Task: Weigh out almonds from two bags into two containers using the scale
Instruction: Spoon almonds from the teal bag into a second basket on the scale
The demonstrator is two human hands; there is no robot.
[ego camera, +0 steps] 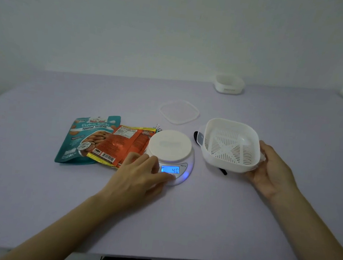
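It looks like a plain home room: a lavender table (176, 226) against a bare pale wall (135, 23), a small kitchen scale (171, 145) touched by the left hand (139, 179), snack almond bags (109, 144) just left of it, and a plastic strainer container (229, 145) gripped by the right hand (272, 173).

— How's the light there?
— Dim and flat, with a cool greenish cast over my pale lilac surface (32, 178). Shadows are faint, with a soft one under my left hand (139, 175). The lit blue display (170, 169) on the round white kitchen scale (170, 149) glows.
— Sharp?
— Soft everywhere. The small white slotted container (229, 85) far back is blurred, and the surface's edges bow.
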